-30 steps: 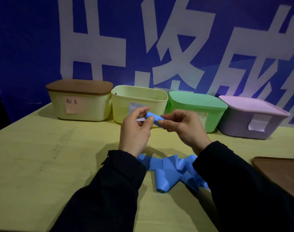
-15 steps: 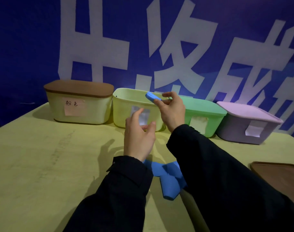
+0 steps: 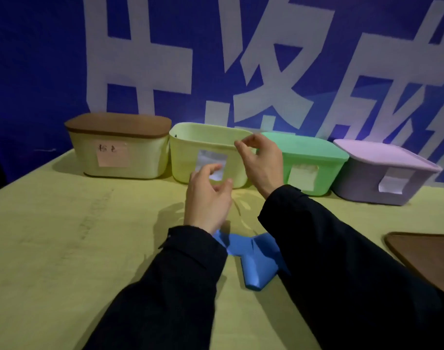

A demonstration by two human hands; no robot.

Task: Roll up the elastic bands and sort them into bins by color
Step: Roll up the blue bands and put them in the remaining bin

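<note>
A person's right hand (image 3: 260,164) hovered at the right rim of the open yellow bin (image 3: 210,152), its fingers loosely spread and holding nothing, while the left hand (image 3: 208,198) hung just in front of that bin, fingers relaxed and likewise empty. The blue bands (image 3: 251,258) lay in a heap on the table (image 3: 64,248) nearer its front edge, partly hidden by dark sleeves. Along the back edge stood a brown-lidded bin (image 3: 119,147), the yellow bin, a green bin (image 3: 309,165) and a purple bin (image 3: 382,173); a brown lid (image 3: 425,256) rested at the right edge.
</note>
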